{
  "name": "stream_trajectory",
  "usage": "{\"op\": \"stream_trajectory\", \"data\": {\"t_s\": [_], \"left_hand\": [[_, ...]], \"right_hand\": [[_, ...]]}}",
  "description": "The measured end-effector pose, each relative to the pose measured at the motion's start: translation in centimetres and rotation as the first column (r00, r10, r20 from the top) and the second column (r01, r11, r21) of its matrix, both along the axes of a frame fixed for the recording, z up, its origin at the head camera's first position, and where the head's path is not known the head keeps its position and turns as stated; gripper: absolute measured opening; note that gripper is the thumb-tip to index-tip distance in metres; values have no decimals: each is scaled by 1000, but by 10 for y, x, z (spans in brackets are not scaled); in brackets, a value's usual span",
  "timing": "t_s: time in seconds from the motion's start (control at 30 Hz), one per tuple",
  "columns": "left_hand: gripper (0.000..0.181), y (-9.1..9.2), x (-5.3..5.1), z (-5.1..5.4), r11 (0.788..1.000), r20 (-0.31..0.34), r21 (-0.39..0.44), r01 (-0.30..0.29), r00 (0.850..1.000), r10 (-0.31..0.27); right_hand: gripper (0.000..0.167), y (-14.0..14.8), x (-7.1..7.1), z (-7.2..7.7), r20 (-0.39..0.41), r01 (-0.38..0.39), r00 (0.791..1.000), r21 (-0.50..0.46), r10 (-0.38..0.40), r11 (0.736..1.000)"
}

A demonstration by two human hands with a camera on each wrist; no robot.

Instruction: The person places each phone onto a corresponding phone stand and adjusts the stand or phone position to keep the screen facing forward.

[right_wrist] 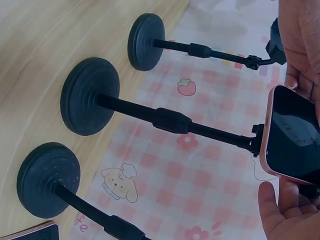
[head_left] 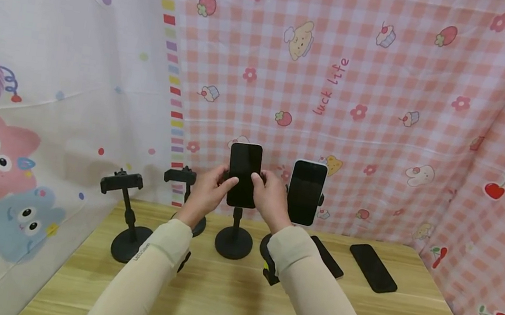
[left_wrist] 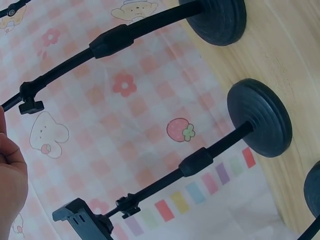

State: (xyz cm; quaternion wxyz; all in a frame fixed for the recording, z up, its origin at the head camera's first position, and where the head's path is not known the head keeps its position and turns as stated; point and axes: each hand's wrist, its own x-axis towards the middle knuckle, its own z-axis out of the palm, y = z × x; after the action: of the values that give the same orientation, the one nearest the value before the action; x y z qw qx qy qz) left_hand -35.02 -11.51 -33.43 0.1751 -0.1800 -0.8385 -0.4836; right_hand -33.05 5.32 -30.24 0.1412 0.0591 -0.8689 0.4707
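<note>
An upright black-screened phone (head_left: 245,162) stands at the top of the middle black stand (head_left: 234,242). My left hand (head_left: 208,190) holds its left side, the thumb on the front edge. On the opposite side my right hand (head_left: 271,196) grips it, thumb over the screen's edge. The right wrist view shows the phone's pink rim (right_wrist: 270,135) against the stand's top, with my right hand (right_wrist: 295,207) below it and my left hand (right_wrist: 302,45) above. Only part of my left hand (left_wrist: 11,175) appears in the left wrist view. The clamp behind the phone is mostly hidden.
Two stands with bare clamps (head_left: 122,182) (head_left: 180,175) are on the left. Right of my hands, another stand holds a white-edged phone (head_left: 306,192). Two phones (head_left: 329,258) (head_left: 373,268) lie on the wooden table (head_left: 232,309). A black object (head_left: 271,275) is partly behind my right sleeve.
</note>
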Motion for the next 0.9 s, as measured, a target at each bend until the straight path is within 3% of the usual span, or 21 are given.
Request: {"op": "stream_trajectory", "data": {"t_s": [0.27, 0.43, 0.9], "left_hand": [[28, 7, 1, 1, 999, 25, 36, 36, 999, -37], [27, 5, -1, -2, 1000, 35, 11, 5, 999, -5], [26, 0, 0, 0, 1000, 15, -28, -5, 1000, 5]], "right_hand": [[37, 4, -2, 4, 17, 43, 999, 36, -43, 998], [37, 2, -3, 3, 15, 49, 999, 36, -50, 998], [36, 1, -3, -4, -11, 1, 1000, -9, -1, 1000]]}}
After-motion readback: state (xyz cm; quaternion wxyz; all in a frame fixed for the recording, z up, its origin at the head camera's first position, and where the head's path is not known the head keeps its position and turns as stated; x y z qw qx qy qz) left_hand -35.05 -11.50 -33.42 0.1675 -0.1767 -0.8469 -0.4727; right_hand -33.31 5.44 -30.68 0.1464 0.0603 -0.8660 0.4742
